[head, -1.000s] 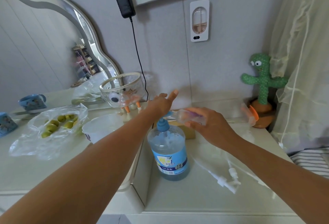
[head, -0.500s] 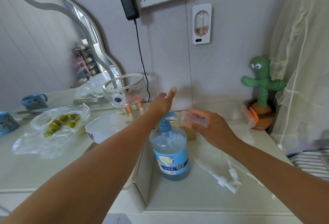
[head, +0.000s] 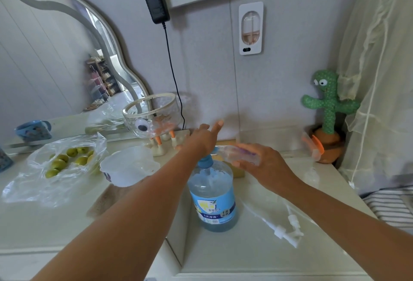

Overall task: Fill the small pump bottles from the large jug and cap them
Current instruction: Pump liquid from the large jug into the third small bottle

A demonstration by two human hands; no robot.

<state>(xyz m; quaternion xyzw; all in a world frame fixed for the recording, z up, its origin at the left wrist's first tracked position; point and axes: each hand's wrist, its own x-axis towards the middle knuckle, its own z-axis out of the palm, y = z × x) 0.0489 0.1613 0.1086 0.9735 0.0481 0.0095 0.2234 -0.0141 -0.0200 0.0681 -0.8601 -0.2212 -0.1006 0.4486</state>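
The desk [head: 245, 256] is holding everything. The jug [head: 212, 193] is standing upright on its lower part, blue liquid inside and a blue pump [head: 206, 162] on top. The left hand [head: 204, 139] is sitting over that pump, fingers [head: 218, 125] spread and sticking out straight toward the wall. The right hand [head: 264, 165] is gripping the bottle [head: 237, 154] with curled fingers, holding it sideways, mouth right at the jug's spout. Loose white pump caps [head: 288, 229] are lying right of the jug
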